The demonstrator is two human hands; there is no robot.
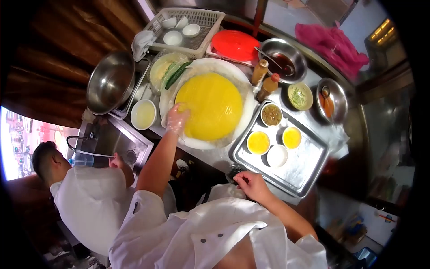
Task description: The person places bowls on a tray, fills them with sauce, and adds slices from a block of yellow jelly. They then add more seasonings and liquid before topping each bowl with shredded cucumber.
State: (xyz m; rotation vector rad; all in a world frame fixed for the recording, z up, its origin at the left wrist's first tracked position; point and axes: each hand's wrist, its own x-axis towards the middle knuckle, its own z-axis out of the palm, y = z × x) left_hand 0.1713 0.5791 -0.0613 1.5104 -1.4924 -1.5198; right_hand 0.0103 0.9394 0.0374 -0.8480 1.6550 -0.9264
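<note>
My left hand (178, 120), in a clear plastic glove, is at the left edge of a large round yellow sheet (210, 105). Its fingers look curled on that edge, partly blurred by the glove. Under the sheet lie clear film and a wide white tray (245, 107). My right hand (253, 184) is bare, closed with thumb and fingers together, near the front edge of the counter. A dark, shiny thing (234, 172) is by its fingertips; I cannot make out what it is. A metal tray (307, 157) beyond that hand carries several small bowls, two with yellow contents (258, 142).
A co-worker (89, 193) in white stands left, by a sink (134, 139). Around the counter are a large steel bowl (111, 83), a cucumber (177, 75), a basket of white bowls (156, 27), a red lid (235, 45), sauce bottles (268, 88) and sauce bowls (293, 67).
</note>
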